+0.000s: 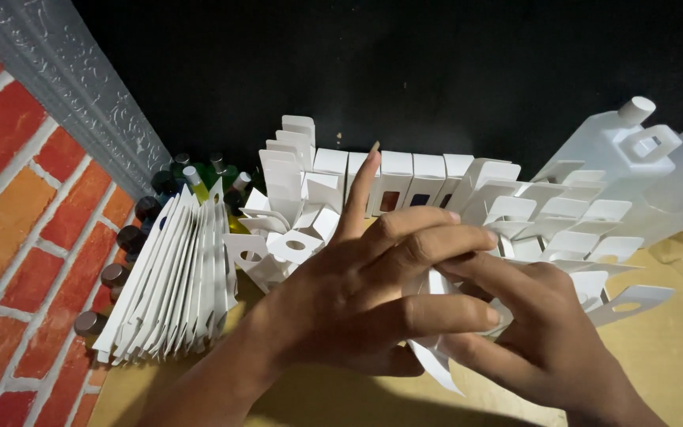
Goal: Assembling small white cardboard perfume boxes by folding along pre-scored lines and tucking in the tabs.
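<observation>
Both hands meet over the tan cardboard surface [673, 356], closed around 1 small white carton blank [436, 360]. The left hand [373, 292] grips it from above with curled fingers, index finger raised. The right hand [531, 332] pinches it from the other side. Behind the blank stands a row of upright white cartons [405, 178]. Left of the blank leans a stack of flat white blanks [171, 277], with small capped bottles [199, 178] beyond it along the brick wall [17, 237]

Flat cartons [171, 277] stacked left, bottles [132, 237] behind them by wall [17, 213], upright boxes [405, 186] rear ctr, jug [618, 158] far right
</observation>
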